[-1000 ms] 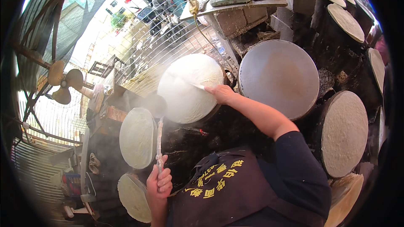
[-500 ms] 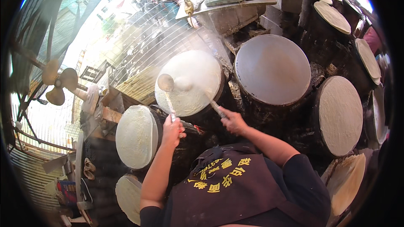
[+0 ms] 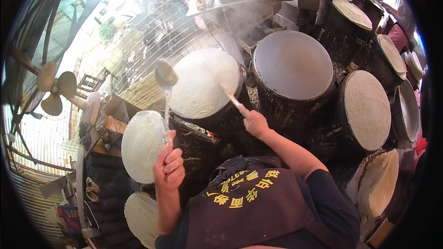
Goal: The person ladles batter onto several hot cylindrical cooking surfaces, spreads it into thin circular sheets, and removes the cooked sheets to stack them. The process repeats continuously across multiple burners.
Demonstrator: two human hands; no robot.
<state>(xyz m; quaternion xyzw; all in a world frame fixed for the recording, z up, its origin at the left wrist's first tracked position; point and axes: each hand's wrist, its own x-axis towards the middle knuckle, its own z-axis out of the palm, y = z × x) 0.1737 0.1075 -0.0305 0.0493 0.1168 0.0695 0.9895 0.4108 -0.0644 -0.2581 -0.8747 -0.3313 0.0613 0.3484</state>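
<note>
My left hand (image 3: 169, 163) is closed around the handle of a ladle (image 3: 167, 74). Its round bowl is raised at the left edge of a round griddle coated with pale batter (image 3: 200, 87). My right hand (image 3: 254, 122) grips a light-coloured stick-like spreader (image 3: 233, 100). The spreader's far end meets the right part of the batter; steam and the pale coating hide its exact shape. To the right stands another round griddle (image 3: 295, 67) with a bare grey surface. A pale batter-covered round (image 3: 143, 147) lies to the left, just beside my left hand.
More drum-shaped stoves with pale round tops (image 3: 367, 110) curve around my right side and the far right. At the left a three-bladed fan (image 3: 55, 87) hangs on a bar. A cluttered shelf (image 3: 249, 2) stands beyond the griddles. Steam drifts over the middle.
My left hand has drawn back toward me and left, lifting the ladle off the batter. The batter's central mound now looks flatter. My right hand stays near the griddle; the view shifted slightly.
</note>
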